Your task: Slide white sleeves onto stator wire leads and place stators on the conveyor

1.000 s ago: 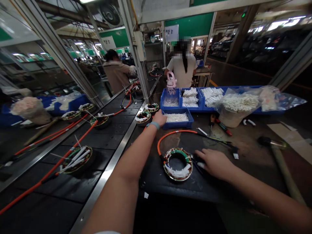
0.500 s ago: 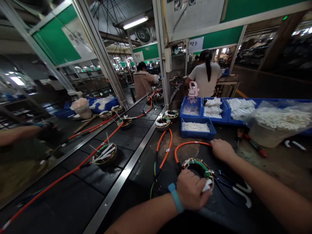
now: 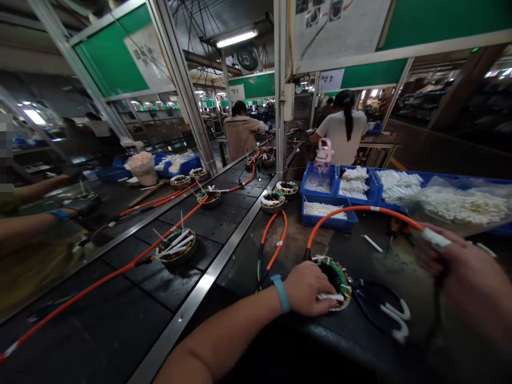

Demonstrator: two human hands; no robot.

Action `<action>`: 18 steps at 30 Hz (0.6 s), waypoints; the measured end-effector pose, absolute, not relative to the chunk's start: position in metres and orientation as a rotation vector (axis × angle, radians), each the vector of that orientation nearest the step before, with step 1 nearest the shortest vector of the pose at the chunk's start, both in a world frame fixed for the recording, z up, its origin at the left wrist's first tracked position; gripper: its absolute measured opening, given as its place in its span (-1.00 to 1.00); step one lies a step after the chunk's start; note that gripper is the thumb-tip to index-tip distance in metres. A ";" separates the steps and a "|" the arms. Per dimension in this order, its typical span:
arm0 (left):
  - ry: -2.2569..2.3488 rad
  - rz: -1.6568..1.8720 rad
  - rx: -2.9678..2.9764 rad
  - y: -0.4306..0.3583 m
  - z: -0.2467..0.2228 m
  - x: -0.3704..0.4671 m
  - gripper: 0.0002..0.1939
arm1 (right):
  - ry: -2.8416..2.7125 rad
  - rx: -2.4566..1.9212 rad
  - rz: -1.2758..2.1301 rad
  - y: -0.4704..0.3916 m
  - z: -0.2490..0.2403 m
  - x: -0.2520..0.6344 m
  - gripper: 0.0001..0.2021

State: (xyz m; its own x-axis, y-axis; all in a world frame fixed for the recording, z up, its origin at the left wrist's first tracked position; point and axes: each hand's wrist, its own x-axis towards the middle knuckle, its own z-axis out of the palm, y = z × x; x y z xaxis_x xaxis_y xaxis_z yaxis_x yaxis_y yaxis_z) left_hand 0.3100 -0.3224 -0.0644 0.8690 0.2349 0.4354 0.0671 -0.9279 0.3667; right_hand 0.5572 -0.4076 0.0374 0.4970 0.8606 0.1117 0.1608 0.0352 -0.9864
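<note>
A ring-shaped motor stator [image 3: 340, 274] with green and white windings lies on the bench at the near edge. My left hand [image 3: 304, 288], with a teal band at the wrist, is closed over the stator's near-left rim; short white tubes [image 3: 331, 297] show by its fingers. From the stator an orange-sleeved cable [image 3: 368, 208] arches up to the right. Its far end, with a white piece [image 3: 436, 238] on it, is gripped in my right hand [image 3: 460, 261], which is blurred. Wire pliers [image 3: 394, 314] with white-tipped handles lie just right of the stator.
Blue bins [image 3: 328, 213] of white tubes and a bag of white pieces [image 3: 460, 200] line the back. Left runs a conveyor [image 3: 224, 234] with a metal edge, bearing several stators. A co-worker's arms [image 3: 36, 224] are at far left; two people sit ahead.
My right hand has moved right and pulled the cable's end up and away, so the cable now arches high. My left hand stays on the stator. The view has shifted slightly.
</note>
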 end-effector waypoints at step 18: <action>0.429 0.607 2.807 -0.327 -0.040 0.330 -0.68 | -0.905 -0.901 1.115 -0.396 0.055 0.454 -0.67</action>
State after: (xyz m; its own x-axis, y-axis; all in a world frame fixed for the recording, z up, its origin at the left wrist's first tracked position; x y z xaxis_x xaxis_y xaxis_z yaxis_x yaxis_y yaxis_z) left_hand 0.3296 -0.3272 -0.0396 0.8709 0.3308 0.3635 0.2324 -0.9289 0.2885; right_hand 0.4538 -0.3956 0.0546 0.1932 0.9715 0.1370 -0.3336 0.1964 -0.9220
